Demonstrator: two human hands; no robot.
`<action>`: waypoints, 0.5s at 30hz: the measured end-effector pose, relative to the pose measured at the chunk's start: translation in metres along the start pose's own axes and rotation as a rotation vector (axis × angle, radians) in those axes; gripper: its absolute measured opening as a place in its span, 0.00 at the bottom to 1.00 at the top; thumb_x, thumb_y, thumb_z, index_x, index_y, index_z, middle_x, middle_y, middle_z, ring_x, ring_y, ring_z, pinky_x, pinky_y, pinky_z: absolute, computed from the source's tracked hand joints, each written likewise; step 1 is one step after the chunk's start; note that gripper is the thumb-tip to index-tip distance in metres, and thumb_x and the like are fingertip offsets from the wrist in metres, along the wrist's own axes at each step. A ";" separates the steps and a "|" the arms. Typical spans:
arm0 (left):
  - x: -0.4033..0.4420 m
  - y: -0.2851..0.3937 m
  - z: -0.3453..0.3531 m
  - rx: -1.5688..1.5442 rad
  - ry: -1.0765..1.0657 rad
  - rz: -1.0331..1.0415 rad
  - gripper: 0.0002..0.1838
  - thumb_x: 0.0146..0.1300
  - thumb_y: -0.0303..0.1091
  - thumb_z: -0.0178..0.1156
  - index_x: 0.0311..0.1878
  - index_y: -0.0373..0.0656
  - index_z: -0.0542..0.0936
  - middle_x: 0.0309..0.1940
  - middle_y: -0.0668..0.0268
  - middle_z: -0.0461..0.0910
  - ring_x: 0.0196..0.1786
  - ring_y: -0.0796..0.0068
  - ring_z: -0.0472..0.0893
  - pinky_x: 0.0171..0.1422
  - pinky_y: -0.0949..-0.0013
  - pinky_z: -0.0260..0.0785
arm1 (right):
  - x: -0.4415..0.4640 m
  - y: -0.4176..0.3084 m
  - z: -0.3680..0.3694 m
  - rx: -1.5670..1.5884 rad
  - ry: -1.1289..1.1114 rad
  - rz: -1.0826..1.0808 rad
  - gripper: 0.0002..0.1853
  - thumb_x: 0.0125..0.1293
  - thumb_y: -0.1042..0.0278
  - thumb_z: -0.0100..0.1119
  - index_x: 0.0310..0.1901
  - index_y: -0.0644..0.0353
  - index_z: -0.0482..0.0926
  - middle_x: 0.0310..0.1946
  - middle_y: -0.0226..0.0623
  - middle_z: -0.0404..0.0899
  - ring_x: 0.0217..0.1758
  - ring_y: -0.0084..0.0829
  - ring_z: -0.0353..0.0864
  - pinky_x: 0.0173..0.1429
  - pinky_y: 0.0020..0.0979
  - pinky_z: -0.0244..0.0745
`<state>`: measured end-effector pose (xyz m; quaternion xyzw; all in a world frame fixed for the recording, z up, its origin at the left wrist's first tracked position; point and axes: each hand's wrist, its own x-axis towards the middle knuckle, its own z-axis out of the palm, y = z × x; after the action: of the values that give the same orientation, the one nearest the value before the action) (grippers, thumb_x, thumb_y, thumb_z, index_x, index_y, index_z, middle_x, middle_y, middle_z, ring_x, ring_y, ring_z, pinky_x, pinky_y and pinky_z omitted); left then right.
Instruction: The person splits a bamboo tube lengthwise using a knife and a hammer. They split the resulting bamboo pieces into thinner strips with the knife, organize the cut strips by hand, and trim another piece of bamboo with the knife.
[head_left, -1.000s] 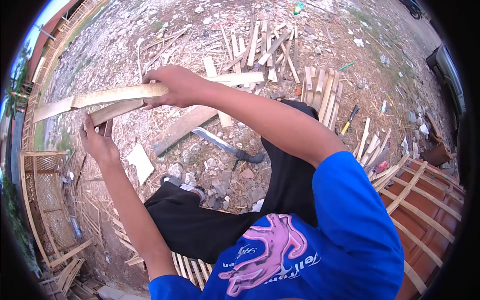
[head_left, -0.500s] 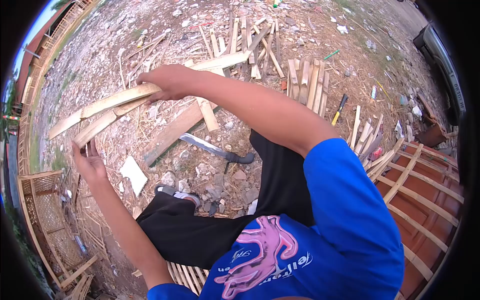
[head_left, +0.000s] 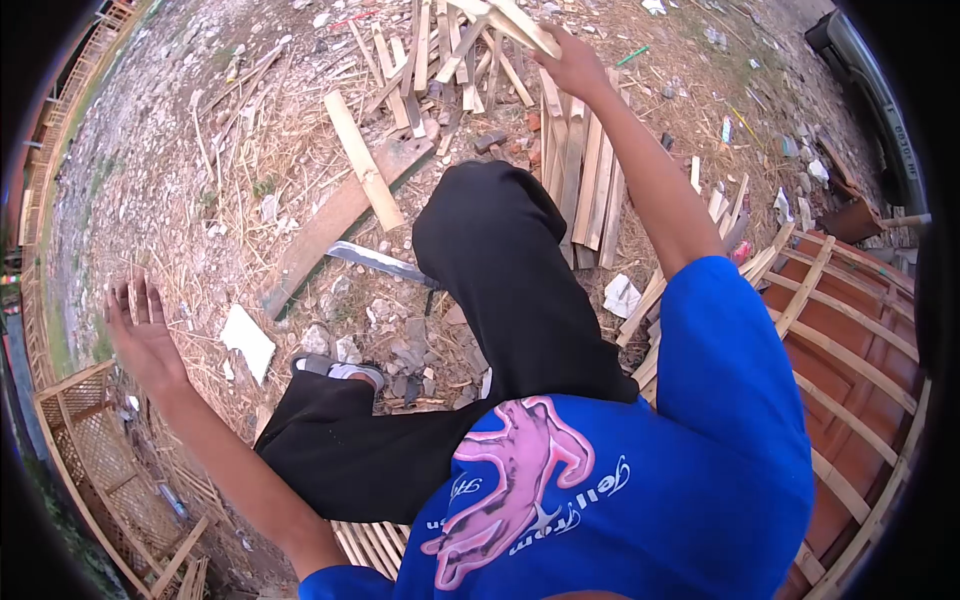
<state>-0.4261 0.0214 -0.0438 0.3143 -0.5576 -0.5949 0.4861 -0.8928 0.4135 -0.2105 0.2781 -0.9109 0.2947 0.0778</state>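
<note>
My right hand [head_left: 577, 68] is raised at the upper middle, its fingers closed on pale wooden slats [head_left: 515, 22] that reach out to the left past the top edge. Below it lies a bundle of long wooden slats [head_left: 590, 180]. Out at the left, my left hand [head_left: 147, 345] hangs empty above the ground with its fingers apart. Between the hands, a single pale slat [head_left: 362, 160] rests across a wide brown board [head_left: 325, 238]. Beside that board is a long grey blade [head_left: 375, 262]; my knee hides its handle end.
A loose heap of slats [head_left: 440, 60] lies at the top. A white broken piece [head_left: 247, 342] is near my foot. On the right stands a reddish-brown panel [head_left: 840, 400] with wooden strips over it. A lattice frame [head_left: 110, 470] is at the lower left, a parked vehicle [head_left: 870, 100] at the upper right.
My right hand has swung from the left to the upper right with the slats. My left hand has let go of their ends and opened. My raised knee now covers the blade's handle.
</note>
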 end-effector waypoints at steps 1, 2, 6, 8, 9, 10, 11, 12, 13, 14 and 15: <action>0.001 0.002 -0.005 0.020 0.007 0.005 0.18 0.77 0.39 0.52 0.60 0.34 0.69 0.56 0.57 0.72 0.60 0.60 0.75 0.70 0.59 0.72 | -0.039 0.047 0.012 0.012 0.044 0.196 0.32 0.65 0.48 0.64 0.66 0.55 0.72 0.55 0.52 0.81 0.60 0.50 0.80 0.62 0.47 0.74; 0.002 0.002 -0.011 0.038 0.015 0.011 0.18 0.77 0.39 0.52 0.60 0.34 0.70 0.56 0.57 0.72 0.59 0.61 0.75 0.69 0.60 0.72 | -0.079 0.083 0.024 -0.005 0.079 0.368 0.32 0.64 0.50 0.65 0.67 0.54 0.71 0.58 0.51 0.80 0.61 0.52 0.79 0.64 0.46 0.73; 0.023 -0.009 -0.038 0.022 0.033 -0.022 0.17 0.75 0.37 0.56 0.57 0.35 0.72 0.54 0.59 0.74 0.56 0.65 0.76 0.66 0.62 0.72 | -0.206 0.141 0.070 0.040 0.196 0.759 0.33 0.59 0.54 0.70 0.63 0.61 0.73 0.57 0.55 0.79 0.62 0.52 0.77 0.66 0.45 0.71; 0.019 -0.012 -0.033 0.047 0.020 -0.031 0.16 0.75 0.37 0.57 0.57 0.36 0.72 0.53 0.59 0.74 0.55 0.66 0.76 0.65 0.62 0.72 | -0.223 0.134 0.087 0.094 0.283 0.815 0.32 0.59 0.56 0.71 0.62 0.63 0.74 0.56 0.57 0.80 0.61 0.53 0.78 0.66 0.44 0.70; 0.017 -0.013 -0.027 0.059 0.022 -0.030 0.16 0.75 0.36 0.56 0.57 0.36 0.72 0.53 0.59 0.74 0.55 0.66 0.75 0.65 0.62 0.72 | -0.220 0.129 0.091 0.123 0.307 0.790 0.30 0.60 0.58 0.71 0.60 0.65 0.75 0.54 0.57 0.81 0.61 0.53 0.78 0.65 0.43 0.70; 0.015 -0.013 -0.022 0.073 0.024 -0.030 0.16 0.75 0.36 0.56 0.57 0.35 0.71 0.53 0.59 0.74 0.55 0.66 0.75 0.64 0.63 0.72 | -0.215 0.126 0.095 0.137 0.336 0.801 0.30 0.60 0.58 0.71 0.60 0.65 0.75 0.54 0.57 0.81 0.61 0.53 0.78 0.65 0.43 0.70; 0.012 -0.014 -0.019 0.083 0.019 -0.026 0.16 0.75 0.36 0.56 0.58 0.35 0.71 0.54 0.58 0.73 0.55 0.65 0.75 0.64 0.63 0.72 | -0.206 0.124 0.100 0.151 0.362 0.809 0.29 0.60 0.59 0.71 0.60 0.65 0.75 0.54 0.57 0.81 0.60 0.53 0.79 0.65 0.43 0.70; 0.011 -0.014 -0.017 0.094 0.015 -0.019 0.17 0.75 0.35 0.56 0.59 0.35 0.70 0.54 0.58 0.73 0.55 0.65 0.75 0.65 0.63 0.72 | -0.195 0.126 0.106 0.167 0.389 0.815 0.29 0.60 0.59 0.71 0.60 0.65 0.75 0.54 0.58 0.81 0.60 0.53 0.79 0.65 0.43 0.71; 0.010 -0.014 -0.016 0.105 0.011 -0.014 0.17 0.75 0.35 0.56 0.59 0.35 0.70 0.54 0.58 0.73 0.55 0.64 0.75 0.65 0.63 0.72 | -0.186 0.130 0.112 0.186 0.405 0.802 0.30 0.60 0.60 0.71 0.61 0.66 0.75 0.54 0.58 0.80 0.60 0.53 0.79 0.65 0.43 0.71; 0.009 -0.014 -0.017 0.128 0.013 -0.015 0.19 0.75 0.35 0.56 0.61 0.34 0.68 0.56 0.58 0.72 0.57 0.64 0.75 0.66 0.62 0.71 | -0.184 0.133 0.113 0.201 0.408 0.825 0.30 0.60 0.60 0.71 0.61 0.66 0.75 0.54 0.58 0.80 0.60 0.53 0.79 0.65 0.43 0.71; 0.009 -0.015 -0.018 0.148 0.017 -0.013 0.20 0.75 0.36 0.56 0.63 0.34 0.67 0.58 0.57 0.71 0.58 0.64 0.74 0.68 0.62 0.70 | -0.178 0.135 0.114 0.218 0.414 0.845 0.30 0.61 0.60 0.70 0.61 0.67 0.75 0.54 0.58 0.80 0.60 0.53 0.79 0.66 0.43 0.71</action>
<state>-0.4164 0.0049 -0.0599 0.3580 -0.5938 -0.5527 0.4624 -0.8168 0.5200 -0.4243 -0.1742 -0.8733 0.4435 0.1013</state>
